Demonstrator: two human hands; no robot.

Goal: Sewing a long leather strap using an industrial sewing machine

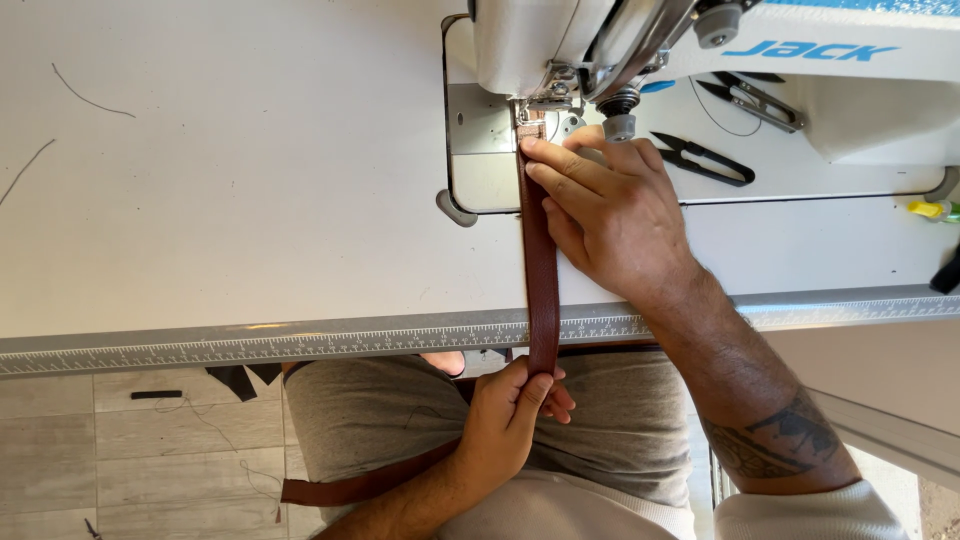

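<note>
Two bare hands work one long, narrow strap of dark brown leather [541, 260], which runs from the presser foot of a white industrial sewing machine [560, 40] at the far side, across the white table [250, 180], over its near edge with a grey printed ruler strip [250, 345], and down to the person's lap. The right hand [610, 215] lies flat on the strap just before the needle, fingers stretched out and pressing it down. The left hand [505, 415] pinches the strap below the table edge, fingers closed around it. Black thread snips [705, 160] lie right of the machine.
</note>
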